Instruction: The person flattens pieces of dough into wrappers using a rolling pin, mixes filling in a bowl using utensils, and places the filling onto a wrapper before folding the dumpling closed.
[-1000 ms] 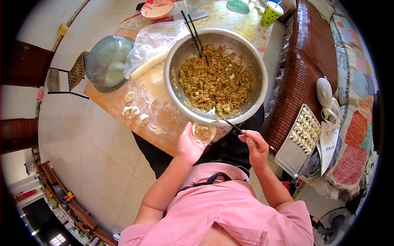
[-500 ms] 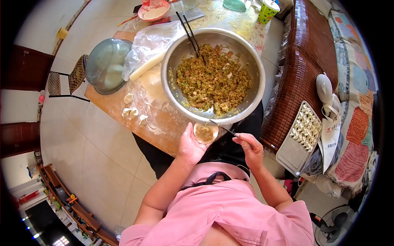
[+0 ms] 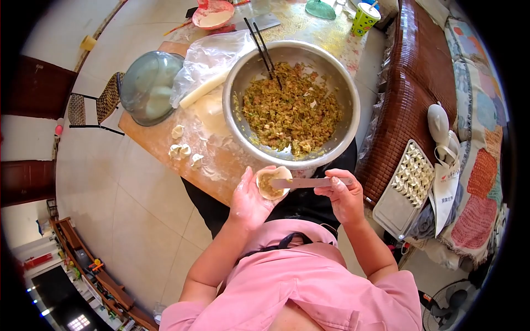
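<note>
My left hand (image 3: 248, 203) cups a round dumpling wrapper (image 3: 264, 190) that has filling in it, its edge curling up. In my right hand (image 3: 345, 199) is a flat spreader (image 3: 309, 183), gripped at one end. Its other end lies over the wrapper and touches the filling. Just beyond both hands stands a large metal bowl (image 3: 227, 107) of chopped filling (image 3: 292, 110), with dark chopsticks (image 3: 260, 45) leaning in it.
Several folded dumplings (image 3: 179, 151) sit on a floured board (image 3: 160, 138). Behind them are a rolling pin (image 3: 203, 90), plastic bag (image 3: 207, 58) and covered bowl (image 3: 150, 88). To the right, a tray (image 3: 390, 215) of dumplings rests on the sofa (image 3: 417, 83).
The spreader has turned from edge-on to showing its broad face, and its tip has moved down onto the filling. The wrapper's edge is now more curled. The whole view has shifted slightly.
</note>
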The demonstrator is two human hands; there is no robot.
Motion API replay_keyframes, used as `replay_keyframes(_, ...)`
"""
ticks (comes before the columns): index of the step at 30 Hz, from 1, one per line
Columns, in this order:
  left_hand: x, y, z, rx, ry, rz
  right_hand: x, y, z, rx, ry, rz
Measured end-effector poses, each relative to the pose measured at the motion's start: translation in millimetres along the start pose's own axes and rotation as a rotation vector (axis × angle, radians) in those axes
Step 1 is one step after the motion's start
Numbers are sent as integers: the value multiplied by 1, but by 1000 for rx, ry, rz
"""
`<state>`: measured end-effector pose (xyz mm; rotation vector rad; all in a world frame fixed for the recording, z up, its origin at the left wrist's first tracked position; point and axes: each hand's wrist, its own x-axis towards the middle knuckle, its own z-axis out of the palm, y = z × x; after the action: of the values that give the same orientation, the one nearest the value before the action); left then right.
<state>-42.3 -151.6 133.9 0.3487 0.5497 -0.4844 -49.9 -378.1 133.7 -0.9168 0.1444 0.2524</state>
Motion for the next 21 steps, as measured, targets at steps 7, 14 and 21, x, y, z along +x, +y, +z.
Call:
replay_keyframes(7, 16, 2, 15, 153, -52, 116, 24, -7, 16, -341, 40, -62)
replay_keyframes(14, 26, 6, 13, 124, -20, 109, 33, -11, 15, -91, 141, 79)
replay_keyframes(21, 30, 13, 14, 81, -44, 75, 42, -13, 4, -6, 119, 78)
